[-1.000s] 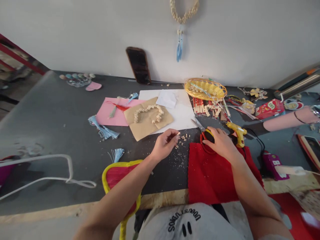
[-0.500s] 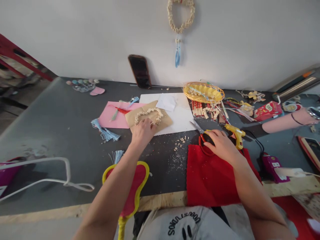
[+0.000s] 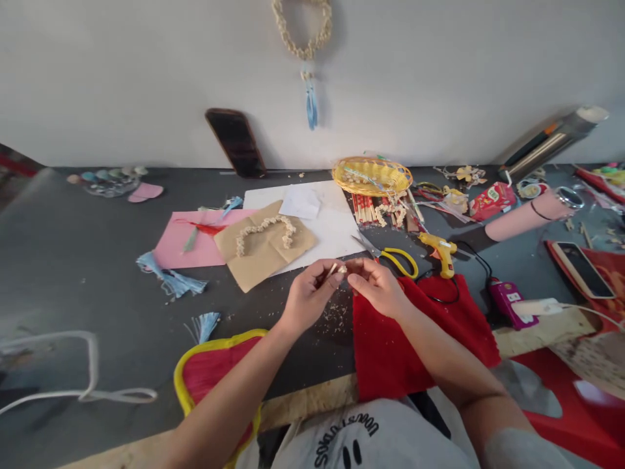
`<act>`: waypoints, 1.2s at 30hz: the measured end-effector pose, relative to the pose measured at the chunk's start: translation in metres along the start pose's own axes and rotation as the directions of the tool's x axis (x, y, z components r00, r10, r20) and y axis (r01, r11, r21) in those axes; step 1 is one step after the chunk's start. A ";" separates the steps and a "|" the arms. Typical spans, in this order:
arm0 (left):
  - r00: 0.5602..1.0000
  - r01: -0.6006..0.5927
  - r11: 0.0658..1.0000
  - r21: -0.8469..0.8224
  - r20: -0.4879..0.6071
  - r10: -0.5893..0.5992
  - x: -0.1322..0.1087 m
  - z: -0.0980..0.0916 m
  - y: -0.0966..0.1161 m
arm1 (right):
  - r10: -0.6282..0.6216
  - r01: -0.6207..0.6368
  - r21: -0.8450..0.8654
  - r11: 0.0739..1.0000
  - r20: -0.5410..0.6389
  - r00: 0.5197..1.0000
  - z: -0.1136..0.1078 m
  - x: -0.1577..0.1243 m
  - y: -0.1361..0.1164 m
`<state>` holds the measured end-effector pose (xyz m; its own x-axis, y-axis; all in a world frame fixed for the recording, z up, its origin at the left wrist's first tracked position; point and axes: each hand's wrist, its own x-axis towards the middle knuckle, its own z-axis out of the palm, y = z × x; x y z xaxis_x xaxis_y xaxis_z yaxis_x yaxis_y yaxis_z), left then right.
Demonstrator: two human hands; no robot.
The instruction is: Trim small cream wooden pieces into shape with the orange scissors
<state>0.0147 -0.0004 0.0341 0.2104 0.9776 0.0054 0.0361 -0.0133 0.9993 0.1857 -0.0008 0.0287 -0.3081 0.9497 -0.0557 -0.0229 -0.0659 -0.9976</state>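
My left hand (image 3: 307,296) and my right hand (image 3: 378,286) meet above the dark table, fingertips pinched together on a small pale wooden piece (image 3: 338,268). Below them lie wood crumbs (image 3: 336,316) and a red felt sheet (image 3: 405,332). Yellow-handled scissors (image 3: 390,255) lie just behind my right hand, and a yellow glue gun (image 3: 439,249) sits to their right. A half ring of pale wooden bits (image 3: 263,229) rests on brown paper (image 3: 266,251) behind my left hand.
Pink paper (image 3: 188,231) and white paper (image 3: 327,225) lie at the back. A yellow basket (image 3: 371,176), a bundle of sticks (image 3: 366,208), blue tassels (image 3: 168,280), a phone leaning on the wall (image 3: 237,143), a pink roll (image 3: 525,218) and a red-and-yellow fan (image 3: 215,374) surround the spot.
My left hand came back from the wooden half ring on the brown paper. My right hand left the scissors, and both hands now pinch a small piece together. The view swung right.
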 end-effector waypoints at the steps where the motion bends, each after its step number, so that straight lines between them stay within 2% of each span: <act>1: 1.000 -0.024 0.999 0.023 -0.010 0.024 -0.002 0.003 -0.003 | 0.022 -0.021 0.049 0.999 -0.006 1.000 0.002 0.001 0.003; 5: 0.992 -0.123 0.980 0.158 -0.007 0.126 -0.003 0.005 -0.011 | 0.046 -0.041 0.153 0.987 -0.030 0.998 0.003 0.002 0.009; 8: 0.985 -0.174 0.968 0.182 0.019 0.173 -0.004 0.003 -0.013 | 0.031 -0.025 0.098 0.995 -0.063 0.998 0.001 0.000 0.009; 12: 0.995 -0.092 0.992 0.090 0.044 0.088 -0.007 0.003 -0.015 | -0.061 0.057 -0.044 0.997 -0.106 0.992 -0.001 -0.003 0.009; 16: 0.998 -0.021 0.999 -0.047 0.051 0.024 -0.007 0.004 -0.018 | -0.118 0.111 -0.086 0.990 -0.089 0.989 -0.001 -0.006 0.014; 23: 1.000 0.005 1.000 -0.021 0.030 -0.004 -0.007 0.004 -0.014 | -0.137 0.125 -0.172 0.977 -0.062 0.989 -0.001 -0.007 0.019; 27: 1.000 -0.002 1.000 -0.010 0.027 0.003 -0.007 0.004 -0.014 | -0.122 0.114 -0.123 0.986 -0.062 0.991 0.000 -0.008 0.020; 32: 0.999 0.026 0.999 -0.045 0.047 -0.024 -0.007 0.005 -0.015 | -0.032 0.035 0.038 0.999 -0.074 0.997 0.004 -0.008 0.021; 36: 0.998 0.031 0.998 -0.049 0.054 -0.028 -0.008 0.006 -0.015 | 0.001 0.005 0.067 0.998 -0.088 0.996 0.006 -0.007 0.020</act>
<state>0.0183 -0.0089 0.0190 0.2616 0.9649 -0.0245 -0.0057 0.0269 0.9996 0.1813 -0.0108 0.0095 -0.2234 0.9729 -0.0604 -0.0882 -0.0818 -0.9927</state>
